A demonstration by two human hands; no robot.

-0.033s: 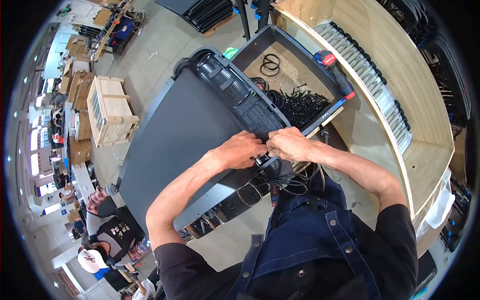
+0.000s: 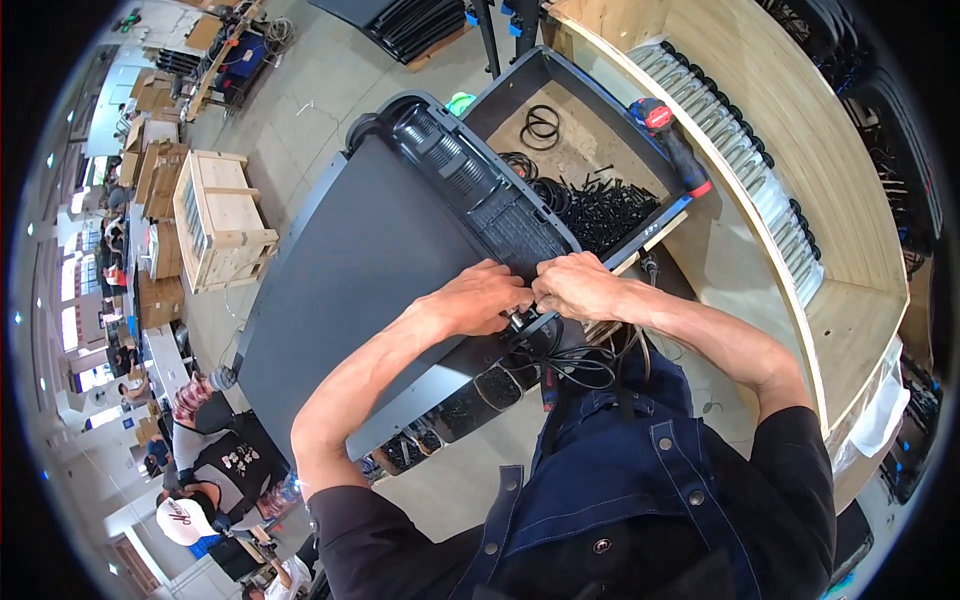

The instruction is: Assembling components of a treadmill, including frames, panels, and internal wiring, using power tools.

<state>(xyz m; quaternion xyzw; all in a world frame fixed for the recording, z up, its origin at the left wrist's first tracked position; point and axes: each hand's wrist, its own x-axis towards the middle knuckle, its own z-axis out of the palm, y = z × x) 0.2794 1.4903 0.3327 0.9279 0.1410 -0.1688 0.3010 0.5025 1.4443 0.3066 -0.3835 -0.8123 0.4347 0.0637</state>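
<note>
A large dark grey flat panel [image 2: 360, 290] lies tilted in front of me, with a black ribbed housing [image 2: 470, 190] along its far edge. Both hands meet at the near corner of that housing. My left hand [image 2: 482, 298] and my right hand [image 2: 578, 285] have their fingers pinched together on a small black cable end between them. A loose bundle of black cables [image 2: 575, 362] hangs just below the hands, in front of my blue apron.
Behind the panel a dark tray [image 2: 560, 140] holds a pile of black ties [image 2: 605, 208], coiled rings and a red-and-black power drill [image 2: 672, 142]. A curved wooden bench [image 2: 800, 150] with a row of silver parts runs right. A wooden crate [image 2: 215, 220] stands left; a person in a white cap [image 2: 185, 515] is lower left.
</note>
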